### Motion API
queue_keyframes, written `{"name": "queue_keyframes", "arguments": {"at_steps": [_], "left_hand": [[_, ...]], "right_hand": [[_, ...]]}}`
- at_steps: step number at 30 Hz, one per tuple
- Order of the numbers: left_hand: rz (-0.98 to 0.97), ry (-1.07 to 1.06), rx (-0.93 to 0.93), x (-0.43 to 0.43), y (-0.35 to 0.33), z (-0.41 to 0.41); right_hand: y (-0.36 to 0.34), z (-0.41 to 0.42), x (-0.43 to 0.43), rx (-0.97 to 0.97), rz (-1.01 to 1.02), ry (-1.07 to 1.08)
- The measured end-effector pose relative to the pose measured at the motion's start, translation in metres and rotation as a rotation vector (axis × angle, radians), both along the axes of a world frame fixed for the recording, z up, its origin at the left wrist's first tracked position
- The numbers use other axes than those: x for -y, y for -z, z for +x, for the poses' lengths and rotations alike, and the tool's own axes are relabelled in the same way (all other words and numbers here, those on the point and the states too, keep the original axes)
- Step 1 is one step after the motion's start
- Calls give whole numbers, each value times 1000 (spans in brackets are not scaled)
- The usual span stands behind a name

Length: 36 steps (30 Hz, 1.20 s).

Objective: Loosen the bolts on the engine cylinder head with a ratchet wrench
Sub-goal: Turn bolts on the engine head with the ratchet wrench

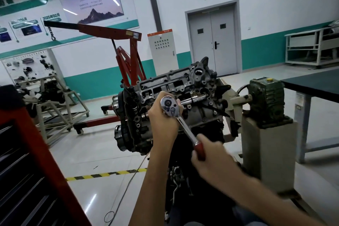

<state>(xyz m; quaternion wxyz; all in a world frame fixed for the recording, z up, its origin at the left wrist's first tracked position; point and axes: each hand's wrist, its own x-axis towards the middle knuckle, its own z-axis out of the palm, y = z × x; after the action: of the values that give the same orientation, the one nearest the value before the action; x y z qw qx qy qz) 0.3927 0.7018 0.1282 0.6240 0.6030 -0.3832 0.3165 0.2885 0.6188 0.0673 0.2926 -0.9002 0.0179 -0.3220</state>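
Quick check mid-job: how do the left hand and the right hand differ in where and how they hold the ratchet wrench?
The left hand cups the chrome head of the ratchet wrench, up against the cylinder head; the right hand grips the red handle, lower and nearer the camera. The left hand looks sharp; the right hand is blurred. Both hold the same wrench.

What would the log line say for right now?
left hand holds ratchet wrench head | right hand holds its red handle | wrench over cylinder head
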Motion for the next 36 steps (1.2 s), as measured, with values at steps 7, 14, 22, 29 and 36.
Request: {"name": "queue_keyframes", "arguments": {"at_steps": [7,14,22,29,36], "left_hand": [[-28,80,-85,1,-5,6],[80,73,-95,-15,-9,14],[25,9,-4,-4,0,7],[8,187,-111,8,-6,5],[186,59,-73,-6,-13,12]], "right_hand": [[-2,2,1,-4,23,-97],[-118,11,84,80,-814,86],[-21,-2,23,25,-161,67],[19,12,-34,62,262,-115],[-73,-1,82,33,-579,68]]}}
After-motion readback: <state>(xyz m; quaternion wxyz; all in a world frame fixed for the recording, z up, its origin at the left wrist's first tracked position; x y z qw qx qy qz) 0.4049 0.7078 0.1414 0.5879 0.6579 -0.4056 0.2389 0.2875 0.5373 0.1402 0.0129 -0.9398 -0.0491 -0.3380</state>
